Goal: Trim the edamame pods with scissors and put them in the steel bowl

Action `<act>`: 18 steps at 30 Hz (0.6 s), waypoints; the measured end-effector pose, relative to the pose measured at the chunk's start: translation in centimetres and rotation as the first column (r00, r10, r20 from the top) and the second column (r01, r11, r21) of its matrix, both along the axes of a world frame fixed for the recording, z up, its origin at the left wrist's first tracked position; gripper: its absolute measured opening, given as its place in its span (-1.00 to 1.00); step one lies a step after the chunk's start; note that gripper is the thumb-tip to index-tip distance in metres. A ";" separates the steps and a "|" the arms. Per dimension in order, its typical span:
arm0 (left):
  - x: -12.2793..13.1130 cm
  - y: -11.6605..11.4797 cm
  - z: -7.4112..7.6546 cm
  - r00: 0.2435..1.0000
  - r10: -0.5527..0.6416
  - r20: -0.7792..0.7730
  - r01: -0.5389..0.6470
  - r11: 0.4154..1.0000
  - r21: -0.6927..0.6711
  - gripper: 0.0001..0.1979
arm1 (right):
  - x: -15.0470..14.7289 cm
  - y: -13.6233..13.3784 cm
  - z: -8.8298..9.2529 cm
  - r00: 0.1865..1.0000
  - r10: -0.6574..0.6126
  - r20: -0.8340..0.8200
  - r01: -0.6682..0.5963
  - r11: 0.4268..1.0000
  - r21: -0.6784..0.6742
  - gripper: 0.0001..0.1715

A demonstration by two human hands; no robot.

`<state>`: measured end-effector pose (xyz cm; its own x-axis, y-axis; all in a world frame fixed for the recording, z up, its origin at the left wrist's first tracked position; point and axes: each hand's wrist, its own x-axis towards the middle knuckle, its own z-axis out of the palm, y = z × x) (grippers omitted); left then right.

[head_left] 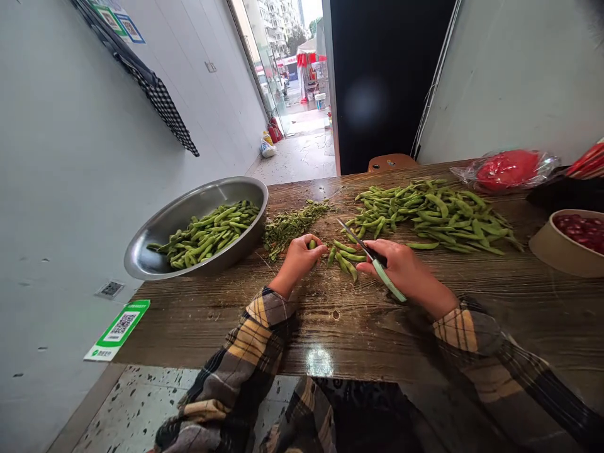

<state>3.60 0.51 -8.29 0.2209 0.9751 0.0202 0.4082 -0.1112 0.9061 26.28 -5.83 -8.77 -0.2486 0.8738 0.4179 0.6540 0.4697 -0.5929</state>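
My left hand [299,258] is closed on a green bean pod [312,243] just above the wooden table [330,314]. My right hand [406,270] grips scissors [372,257] with pale green handles, blades pointing up-left. Between the two hands lie a few loose pods [346,258]. A big heap of uncut pods [429,214] is spread beyond my right hand. A steel bowl [155,239] at the left holds trimmed pods [212,233]. A pile of cut-off tips [290,223] lies between bowl and heap.
A beige bowl of red fruits [573,242] stands at the right edge, with a plastic bag of red items [509,170] behind it. A chair back [391,162] shows beyond the table. The white wall [70,189] runs close along the left.
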 end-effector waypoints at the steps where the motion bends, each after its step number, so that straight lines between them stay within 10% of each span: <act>1: 0.2 0.0 0.0 0.993 0.008 -0.122 -0.001 0.998 0.056 -0.84 | 0.0 0.0 0.1 1.000 0.005 0.001 -0.005 1.000 -0.003 -0.54; 9: 1.5 0.1 -0.4 0.773 0.078 -0.629 0.057 0.980 0.191 -0.79 | 0.2 0.0 0.0 1.000 0.007 -0.005 -0.007 1.000 0.029 -0.54; 18: -0.5 -0.5 0.5 0.995 -0.099 -0.022 0.097 0.993 -0.073 -0.86 | 0.5 0.1 0.0 1.000 0.023 0.010 -0.023 1.000 0.000 -0.49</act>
<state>3.14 0.03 -7.75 0.3147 0.9476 -0.0559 0.4213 -0.0866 0.9028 26.82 -5.77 -8.76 -0.2727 0.8678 0.4153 0.6491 0.4846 -0.5864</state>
